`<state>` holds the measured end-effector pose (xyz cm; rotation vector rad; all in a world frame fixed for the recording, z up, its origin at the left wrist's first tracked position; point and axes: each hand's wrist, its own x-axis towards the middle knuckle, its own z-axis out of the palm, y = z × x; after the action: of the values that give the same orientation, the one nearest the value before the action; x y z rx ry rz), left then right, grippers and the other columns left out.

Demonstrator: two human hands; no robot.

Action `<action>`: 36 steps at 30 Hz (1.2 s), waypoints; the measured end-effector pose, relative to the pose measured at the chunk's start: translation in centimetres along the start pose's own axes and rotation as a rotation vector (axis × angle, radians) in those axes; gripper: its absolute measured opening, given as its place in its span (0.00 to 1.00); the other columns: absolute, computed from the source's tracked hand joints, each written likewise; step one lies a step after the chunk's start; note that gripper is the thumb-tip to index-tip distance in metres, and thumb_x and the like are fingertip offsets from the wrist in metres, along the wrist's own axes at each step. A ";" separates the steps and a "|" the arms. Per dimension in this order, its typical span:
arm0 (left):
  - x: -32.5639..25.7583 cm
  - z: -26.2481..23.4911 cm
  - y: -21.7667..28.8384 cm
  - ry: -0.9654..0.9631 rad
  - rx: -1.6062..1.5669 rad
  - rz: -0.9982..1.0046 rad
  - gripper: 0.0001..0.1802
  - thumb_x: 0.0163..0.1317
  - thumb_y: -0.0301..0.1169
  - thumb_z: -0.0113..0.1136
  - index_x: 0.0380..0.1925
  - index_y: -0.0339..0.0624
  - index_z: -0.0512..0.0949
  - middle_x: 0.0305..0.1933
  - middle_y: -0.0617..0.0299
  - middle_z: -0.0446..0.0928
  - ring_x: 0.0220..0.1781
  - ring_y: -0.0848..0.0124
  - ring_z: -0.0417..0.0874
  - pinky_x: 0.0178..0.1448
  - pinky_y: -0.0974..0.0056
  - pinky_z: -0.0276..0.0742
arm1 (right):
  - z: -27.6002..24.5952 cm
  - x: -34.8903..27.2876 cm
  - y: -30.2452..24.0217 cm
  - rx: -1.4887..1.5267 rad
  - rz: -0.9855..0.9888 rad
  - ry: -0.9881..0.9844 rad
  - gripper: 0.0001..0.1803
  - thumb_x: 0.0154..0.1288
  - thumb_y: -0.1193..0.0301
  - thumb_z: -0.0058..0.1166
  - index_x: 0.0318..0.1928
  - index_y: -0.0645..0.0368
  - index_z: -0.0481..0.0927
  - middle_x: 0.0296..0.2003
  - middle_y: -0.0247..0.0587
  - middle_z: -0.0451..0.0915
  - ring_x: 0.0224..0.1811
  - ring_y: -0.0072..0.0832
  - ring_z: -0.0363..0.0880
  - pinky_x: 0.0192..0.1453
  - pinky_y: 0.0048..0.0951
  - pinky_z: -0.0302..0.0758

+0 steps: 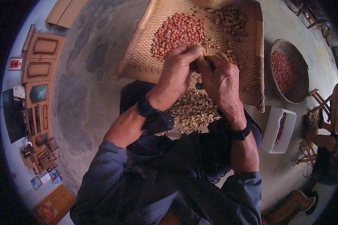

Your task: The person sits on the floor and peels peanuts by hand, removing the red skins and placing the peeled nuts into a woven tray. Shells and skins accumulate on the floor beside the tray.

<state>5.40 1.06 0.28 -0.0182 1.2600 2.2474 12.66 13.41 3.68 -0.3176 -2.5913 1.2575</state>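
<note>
Well, woven tray (139,48) carries two heaps: smooth pink-red kernels (180,32) left, rough tan unshelled pods (231,20) right. Round dark basket (298,80) holds reddish nuts (283,71); white rectangular box (269,129), reddish contents (281,126). Small tan piece (205,53), apparently peanut pod, mostly hidden, pinched between fingertips of left hand (176,69) and right hand (222,77), fingers closed on it over tray. Below hands, dry broken shells (195,110), loosely piled.
</note>
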 end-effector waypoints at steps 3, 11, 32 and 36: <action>-0.1 0.1 0.2 -0.010 0.039 0.003 0.09 0.73 0.32 0.59 0.44 0.39 0.83 0.42 0.62 0.85 0.42 0.72 0.84 0.50 0.67 0.79 | 0.3 0.0 0.7 0.001 -0.085 0.037 0.16 0.71 0.62 0.60 0.35 0.64 0.88 0.23 0.53 0.83 0.24 0.42 0.86 0.31 0.39 0.77; -0.4 0.8 0.3 0.016 0.035 0.024 0.07 0.71 0.32 0.62 0.39 0.39 0.82 0.33 0.68 0.80 0.32 0.77 0.79 0.40 0.69 0.76 | 0.3 -0.3 0.6 -0.045 -0.094 0.059 0.14 0.71 0.64 0.61 0.34 0.64 0.87 0.24 0.54 0.83 0.26 0.45 0.85 0.31 0.39 0.77; -0.1 1.1 1.0 -0.258 -0.014 -0.005 0.14 0.74 0.33 0.55 0.54 0.37 0.78 0.45 0.60 0.83 0.44 0.72 0.83 0.52 0.66 0.80 | -0.7 -1.0 0.4 0.116 -0.167 0.119 0.12 0.71 0.68 0.62 0.34 0.67 0.85 0.16 0.47 0.74 0.17 0.26 0.72 0.24 0.34 0.69; 0.2 0.9 0.8 -0.245 0.002 -0.015 0.12 0.74 0.31 0.55 0.52 0.36 0.78 0.42 0.59 0.83 0.40 0.72 0.83 0.50 0.67 0.80 | -0.6 -1.1 0.6 0.155 -0.190 0.125 0.12 0.71 0.69 0.61 0.36 0.68 0.85 0.15 0.45 0.72 0.17 0.21 0.67 0.23 0.33 0.67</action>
<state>5.06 1.59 1.33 0.2409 1.1263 2.1594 13.89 13.89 3.44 -0.1139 -2.3410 1.3150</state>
